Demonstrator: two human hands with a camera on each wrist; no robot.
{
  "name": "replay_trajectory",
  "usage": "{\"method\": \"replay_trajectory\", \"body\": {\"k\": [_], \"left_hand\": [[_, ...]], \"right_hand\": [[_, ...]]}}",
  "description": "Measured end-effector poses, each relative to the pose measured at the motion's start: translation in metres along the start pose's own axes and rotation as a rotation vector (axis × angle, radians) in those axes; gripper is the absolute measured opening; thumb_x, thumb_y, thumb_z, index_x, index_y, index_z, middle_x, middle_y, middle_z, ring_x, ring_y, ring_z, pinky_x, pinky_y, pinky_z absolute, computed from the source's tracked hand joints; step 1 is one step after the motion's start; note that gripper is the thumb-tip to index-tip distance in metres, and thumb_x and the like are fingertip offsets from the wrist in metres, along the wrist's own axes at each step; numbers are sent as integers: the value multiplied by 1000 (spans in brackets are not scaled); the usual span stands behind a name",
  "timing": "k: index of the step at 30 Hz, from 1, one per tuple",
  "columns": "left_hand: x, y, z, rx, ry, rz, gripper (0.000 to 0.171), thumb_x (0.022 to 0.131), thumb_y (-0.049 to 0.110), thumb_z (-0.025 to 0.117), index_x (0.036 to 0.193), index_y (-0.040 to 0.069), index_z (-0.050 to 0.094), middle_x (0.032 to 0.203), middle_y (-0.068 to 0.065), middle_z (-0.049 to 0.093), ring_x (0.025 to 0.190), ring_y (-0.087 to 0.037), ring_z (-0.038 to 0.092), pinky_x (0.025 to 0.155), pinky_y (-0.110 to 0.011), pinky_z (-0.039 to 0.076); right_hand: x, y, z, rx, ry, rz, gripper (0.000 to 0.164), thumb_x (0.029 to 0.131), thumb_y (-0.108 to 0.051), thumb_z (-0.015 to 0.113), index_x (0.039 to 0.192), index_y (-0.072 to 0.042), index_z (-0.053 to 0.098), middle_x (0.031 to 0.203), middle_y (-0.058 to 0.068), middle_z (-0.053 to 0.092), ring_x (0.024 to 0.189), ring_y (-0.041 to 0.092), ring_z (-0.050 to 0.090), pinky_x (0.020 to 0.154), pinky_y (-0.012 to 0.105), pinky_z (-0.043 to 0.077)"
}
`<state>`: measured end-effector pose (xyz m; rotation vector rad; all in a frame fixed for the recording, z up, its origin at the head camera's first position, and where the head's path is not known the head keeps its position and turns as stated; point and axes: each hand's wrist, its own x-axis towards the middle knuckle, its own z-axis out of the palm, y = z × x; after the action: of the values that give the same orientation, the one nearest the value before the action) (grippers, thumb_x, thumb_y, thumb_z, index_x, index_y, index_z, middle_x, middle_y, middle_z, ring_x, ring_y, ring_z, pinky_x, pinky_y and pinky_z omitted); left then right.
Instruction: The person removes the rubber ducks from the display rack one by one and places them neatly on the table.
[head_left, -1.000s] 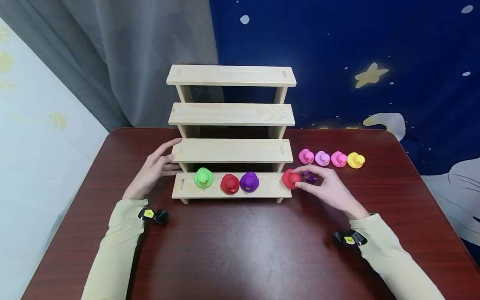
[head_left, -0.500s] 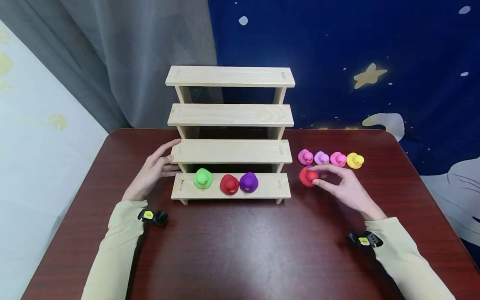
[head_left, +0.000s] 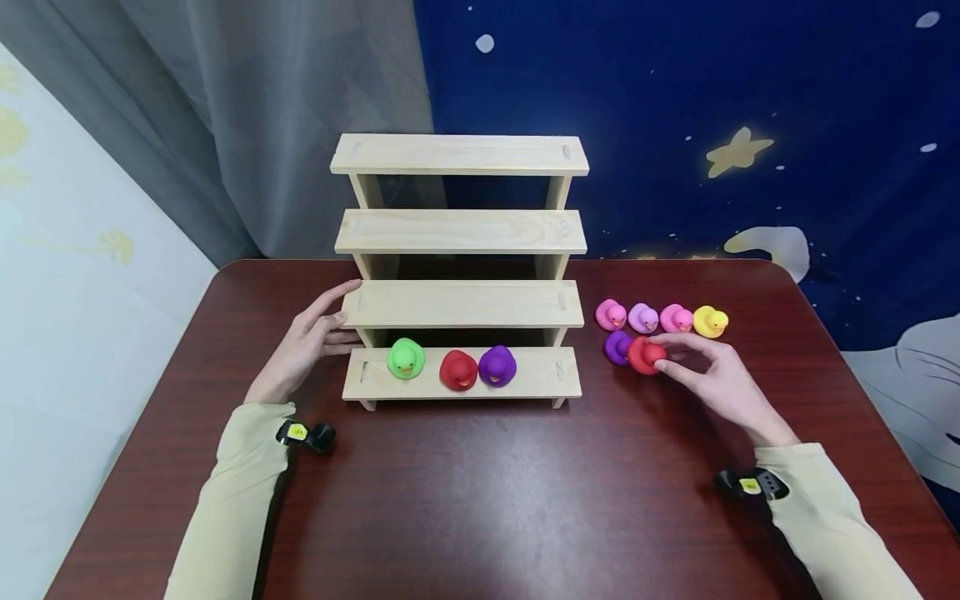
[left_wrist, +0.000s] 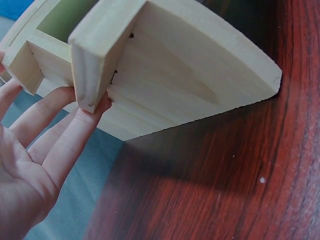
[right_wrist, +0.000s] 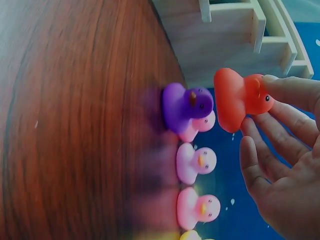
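Note:
My right hand [head_left: 712, 375] pinches an orange-red rubber duck [head_left: 646, 356] between thumb and fingers; in the right wrist view the duck [right_wrist: 239, 97] is held by its head, off the table. Close to its left a purple duck [head_left: 617, 347] sits on the table. My left hand [head_left: 303, 342] rests against the left end of a wooden stepped shelf [head_left: 461, 304]; in the left wrist view its fingers [left_wrist: 65, 145] touch a board's end. Along the lowest step stand a green duck [head_left: 406, 358], a red duck [head_left: 458, 370] and another purple duck [head_left: 497, 366].
Behind the held duck a row on the table has a pink duck [head_left: 611, 314], a lilac duck [head_left: 643, 317], a second pink duck [head_left: 677, 318] and a yellow duck [head_left: 709, 322]. A grey curtain [head_left: 300, 125] and blue starry cloth [head_left: 637, 100] hang behind the dark table [head_left: 480, 500].
My right hand has carried the orange-red duck rightward, from the lowest step's right end to over the table, uncovering the purple duck there. The left hand has stayed in place.

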<state>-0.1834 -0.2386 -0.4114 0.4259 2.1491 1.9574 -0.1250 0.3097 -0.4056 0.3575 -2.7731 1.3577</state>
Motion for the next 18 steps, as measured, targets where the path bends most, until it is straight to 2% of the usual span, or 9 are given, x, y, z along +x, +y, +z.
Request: {"method": "replay_trajectory", "body": {"k": [7, 18], "left_hand": [[0, 0, 0, 2, 2, -2, 47, 104, 13, 36, 151, 21, 35, 138, -19, 43, 102, -26, 66, 82, -34, 54], [-1, 0, -1, 11, 17, -15, 46, 104, 15, 37, 150, 23, 37, 139, -17, 41, 102, -23, 66, 83, -32, 53]], "right_hand": [[2, 14, -7, -3, 5, 1, 33, 87, -1, 70, 119, 5, 64, 111, 20, 65, 89, 3, 63, 76, 11, 46], [4, 27, -5, 2, 5, 39, 32, 89, -11, 70, 119, -2, 66, 111, 14, 65, 87, 3, 64, 75, 12, 47]]}}
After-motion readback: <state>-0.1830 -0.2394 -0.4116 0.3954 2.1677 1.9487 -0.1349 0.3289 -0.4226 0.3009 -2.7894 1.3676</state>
